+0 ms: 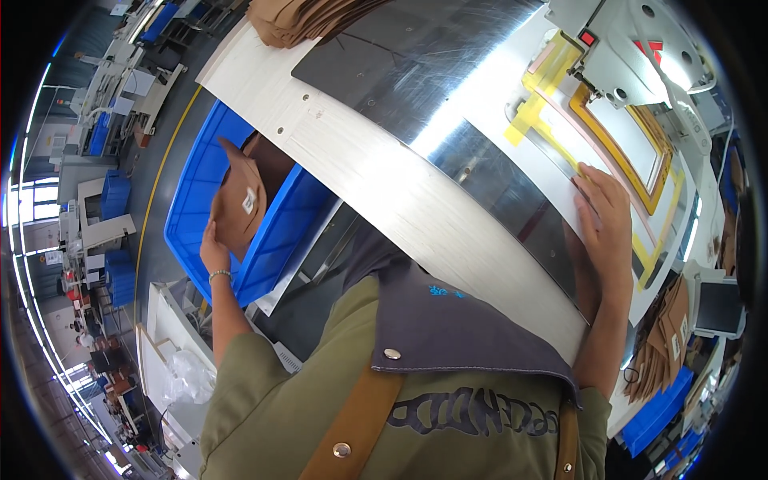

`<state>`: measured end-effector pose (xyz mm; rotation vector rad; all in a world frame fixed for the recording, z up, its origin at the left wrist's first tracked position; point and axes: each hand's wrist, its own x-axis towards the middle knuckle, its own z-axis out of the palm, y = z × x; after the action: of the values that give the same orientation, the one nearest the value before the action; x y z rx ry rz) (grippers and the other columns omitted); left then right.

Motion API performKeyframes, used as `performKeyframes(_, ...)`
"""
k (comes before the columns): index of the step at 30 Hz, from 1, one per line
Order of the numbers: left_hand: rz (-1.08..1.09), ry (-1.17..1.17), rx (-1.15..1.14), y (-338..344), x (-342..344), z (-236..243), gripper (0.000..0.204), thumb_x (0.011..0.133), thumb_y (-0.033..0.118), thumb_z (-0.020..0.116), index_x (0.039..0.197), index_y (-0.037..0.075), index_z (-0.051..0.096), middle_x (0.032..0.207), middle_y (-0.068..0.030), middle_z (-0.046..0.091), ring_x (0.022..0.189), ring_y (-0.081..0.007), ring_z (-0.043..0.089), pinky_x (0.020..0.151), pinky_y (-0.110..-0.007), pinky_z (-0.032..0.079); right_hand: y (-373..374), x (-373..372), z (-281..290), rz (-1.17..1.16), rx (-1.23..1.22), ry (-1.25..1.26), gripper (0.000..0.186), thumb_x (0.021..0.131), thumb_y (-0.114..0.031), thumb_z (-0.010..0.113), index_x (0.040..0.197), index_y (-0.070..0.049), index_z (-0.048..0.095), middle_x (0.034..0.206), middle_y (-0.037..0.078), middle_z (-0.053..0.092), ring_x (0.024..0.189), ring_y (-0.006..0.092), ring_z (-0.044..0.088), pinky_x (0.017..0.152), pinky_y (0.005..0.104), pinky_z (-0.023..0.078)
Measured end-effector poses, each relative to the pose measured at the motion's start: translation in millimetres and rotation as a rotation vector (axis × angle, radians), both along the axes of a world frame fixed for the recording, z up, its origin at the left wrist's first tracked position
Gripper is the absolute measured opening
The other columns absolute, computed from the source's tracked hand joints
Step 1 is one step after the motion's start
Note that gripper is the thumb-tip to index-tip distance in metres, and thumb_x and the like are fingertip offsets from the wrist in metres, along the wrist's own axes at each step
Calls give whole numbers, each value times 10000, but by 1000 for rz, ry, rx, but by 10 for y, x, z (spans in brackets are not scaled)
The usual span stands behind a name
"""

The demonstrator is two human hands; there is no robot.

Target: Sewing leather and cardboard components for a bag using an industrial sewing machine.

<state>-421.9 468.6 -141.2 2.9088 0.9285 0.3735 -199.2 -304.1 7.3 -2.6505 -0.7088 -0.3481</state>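
At the left, my left hand (214,252) is closed on the edge of a brown fabric piece (238,206) that bears a small white label. The piece is over a blue plastic bin (268,268), partly inside it, with darker brown fabric behind. My right hand (606,212) lies at the right on a white sewing template (552,178) patched with yellow tape, its fingers stretched out and a little bent. Beside those fingers is a yellow-brown rectangular frame (620,148) on the template, below the white sewing machine head (640,48).
A pale work surface (384,172) with a shiny metal plate (400,72) spans the middle. Stacked brown fabric pieces (296,20) sit at the far edge; more brown pieces (662,344) hang at the lower right near a second blue bin (656,412). A clear plastic bag (190,384) is at lower left.
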Motion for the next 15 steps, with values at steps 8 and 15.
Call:
performKeyframes(8, 23, 274, -59, -37, 343, -145, 580, 975, 337, 736, 1480, 70, 634, 1668, -223, 438, 1466, -425, 501, 1205, -480, 433, 21, -1, -6, 2, -8, 1, 321, 966, -78, 686, 1281, -45, 738, 1400, 114, 681, 1327, 341, 593, 1162, 449, 423)
performKeyframes(15, -226, 405, -78, 233, 1046, -908, 1038, 942, 561, 757, 1710, 89, 242, 1742, -284, 247, 1572, -479, 316, 1263, -521, 344, 82, 23, 35, 32, 70, -12, 299, 938, -47, 699, 1234, -35, 738, 1370, 120, 692, 1279, 349, 618, 1120, 453, 447)
